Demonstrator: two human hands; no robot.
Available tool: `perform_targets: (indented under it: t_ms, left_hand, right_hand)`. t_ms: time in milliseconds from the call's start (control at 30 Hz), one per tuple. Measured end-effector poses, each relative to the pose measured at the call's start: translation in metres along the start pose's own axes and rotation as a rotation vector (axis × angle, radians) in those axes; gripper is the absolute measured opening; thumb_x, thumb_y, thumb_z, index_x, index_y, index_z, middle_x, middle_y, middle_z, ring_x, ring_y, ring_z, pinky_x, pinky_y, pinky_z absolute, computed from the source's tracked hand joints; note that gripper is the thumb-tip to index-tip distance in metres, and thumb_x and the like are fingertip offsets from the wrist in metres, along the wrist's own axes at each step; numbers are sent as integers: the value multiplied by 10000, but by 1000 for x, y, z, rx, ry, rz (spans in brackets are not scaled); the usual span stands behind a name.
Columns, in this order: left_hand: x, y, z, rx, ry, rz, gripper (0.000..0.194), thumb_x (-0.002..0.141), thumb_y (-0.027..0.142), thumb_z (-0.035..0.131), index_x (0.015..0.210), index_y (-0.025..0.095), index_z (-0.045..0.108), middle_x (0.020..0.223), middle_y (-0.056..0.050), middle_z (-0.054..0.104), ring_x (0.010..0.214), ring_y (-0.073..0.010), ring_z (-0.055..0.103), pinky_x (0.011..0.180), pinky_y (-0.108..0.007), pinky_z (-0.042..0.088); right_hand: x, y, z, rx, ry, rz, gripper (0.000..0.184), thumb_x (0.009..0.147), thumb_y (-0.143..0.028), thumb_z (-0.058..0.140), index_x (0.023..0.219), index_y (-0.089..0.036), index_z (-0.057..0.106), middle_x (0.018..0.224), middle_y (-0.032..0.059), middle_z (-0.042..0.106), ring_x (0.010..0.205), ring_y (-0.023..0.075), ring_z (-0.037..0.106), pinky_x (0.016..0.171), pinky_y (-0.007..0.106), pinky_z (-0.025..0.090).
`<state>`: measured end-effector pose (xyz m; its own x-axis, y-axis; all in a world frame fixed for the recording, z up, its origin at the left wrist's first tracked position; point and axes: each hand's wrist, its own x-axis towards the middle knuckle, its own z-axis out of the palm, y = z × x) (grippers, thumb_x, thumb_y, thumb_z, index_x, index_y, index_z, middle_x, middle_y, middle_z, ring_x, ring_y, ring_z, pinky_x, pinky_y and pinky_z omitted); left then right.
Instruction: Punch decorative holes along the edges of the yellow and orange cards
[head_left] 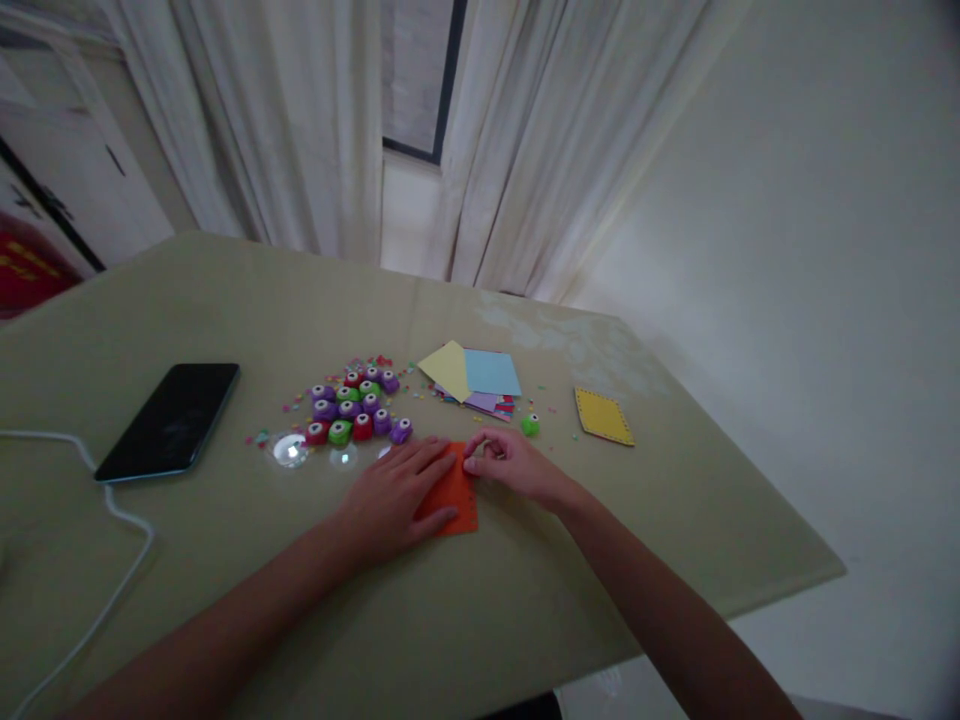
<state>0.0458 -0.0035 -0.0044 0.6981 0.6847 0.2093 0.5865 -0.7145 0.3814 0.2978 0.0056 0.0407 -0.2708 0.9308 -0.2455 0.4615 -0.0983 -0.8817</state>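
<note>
An orange paper square [454,497] lies on the olive table [225,300] in front of me. My left hand [397,495] rests flat on its left part, fingers stretched out. My right hand [510,463] is at the paper's upper right corner, fingers curled and pinched at the edge. Whether something small sits inside that pinch is hidden. Behind the hands lies a cluster of small purple, green and red craft punches [356,405], with one green punch [530,424] apart to the right.
A stack of coloured paper sheets [472,378] lies behind the hands, and a yellow punched square [603,416] to the right. A black phone [171,418] with a white cable [112,520] lies at the left. Paper bits are scattered around the punches. Curtains hang beyond the table.
</note>
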Motion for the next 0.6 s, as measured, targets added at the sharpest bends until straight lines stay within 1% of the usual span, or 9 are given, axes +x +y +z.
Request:
perform_targets:
  t_ms: [100, 133, 200, 267, 300, 367, 467, 533, 600]
  left_hand:
    - [0, -1, 0, -11, -4, -3, 659, 1031, 562, 601, 1591, 219, 552, 1675, -138, 513, 1500, -379, 525, 1220, -594, 443]
    - [0, -1, 0, -16, -5, -3, 661, 1033, 565, 597, 1595, 220, 549, 1677, -136, 510, 1506, -377, 520, 1224, -590, 439]
    - [-1, -2, 0, -25, -3, -5, 654, 1037, 570, 586, 1594, 230, 551, 1679, -129, 510, 1510, -371, 517, 1231, -581, 431]
    - [0, -3, 1, -29, 2, -5, 644, 1039, 575, 580, 1589, 240, 558, 1676, -125, 515, 1505, -368, 524, 1233, -576, 428]
    - [0, -3, 1, -29, 5, -1, 642, 1039, 575, 580, 1587, 243, 561, 1675, -125, 517, 1502, -367, 526, 1235, -574, 425]
    - [0, -3, 1, -27, 12, 7, 641, 1036, 572, 587, 1582, 238, 568, 1670, -129, 521, 1499, -371, 529, 1232, -579, 428]
    - [0, -2, 1, -17, 7, 7, 650, 1034, 561, 594, 1583, 216, 563, 1665, -144, 524, 1497, -383, 528, 1216, -592, 446]
    - [0, -3, 0, -19, 15, 19, 652, 1029, 552, 606, 1580, 206, 562, 1656, -155, 532, 1493, -393, 530, 1214, -606, 446]
    - [-1, -4, -1, -37, 22, 56, 635, 1011, 534, 634, 1555, 209, 586, 1620, -159, 569, 1470, -398, 552, 1216, -613, 442]
  right_hand:
    - [-1, 8, -7, -117, 82, -33, 222, 872, -402, 797, 968, -206, 752, 610, -69, 469, 575, 129, 400, 557, 260, 261]
    - [-1, 11, -11, -150, 143, -32, 214, 867, -380, 784, 983, -204, 750, 623, -63, 493, 588, 136, 430, 569, 260, 287]
    - [-3, 16, -21, -208, 329, -22, 228, 851, -361, 760, 1018, -206, 738, 657, -50, 543, 621, 156, 495, 602, 269, 345]
    - [-6, 19, -27, -246, 506, -34, 238, 855, -376, 739, 1027, -212, 729, 673, -42, 560, 637, 174, 525, 620, 283, 377]
    - [-8, 18, -28, -257, 553, -54, 231, 868, -385, 727, 1023, -214, 728, 674, -40, 555, 635, 178, 526, 622, 288, 382]
    - [-9, 14, -22, -262, 552, -103, 213, 899, -382, 705, 1027, -213, 725, 668, -42, 539, 619, 173, 513, 621, 293, 384]
    - [-2, -3, 0, -256, 431, -173, 185, 933, -333, 704, 1069, -209, 726, 695, -36, 568, 621, 158, 510, 639, 289, 406]
    - [9, -17, 19, -270, 347, -248, 163, 956, -303, 709, 1085, -205, 731, 788, -11, 632, 663, 151, 535, 676, 287, 437]
    - [25, -32, 37, -315, 281, -336, 197, 970, -301, 736, 1144, -209, 732, 951, 21, 683, 721, 146, 561, 733, 290, 470]
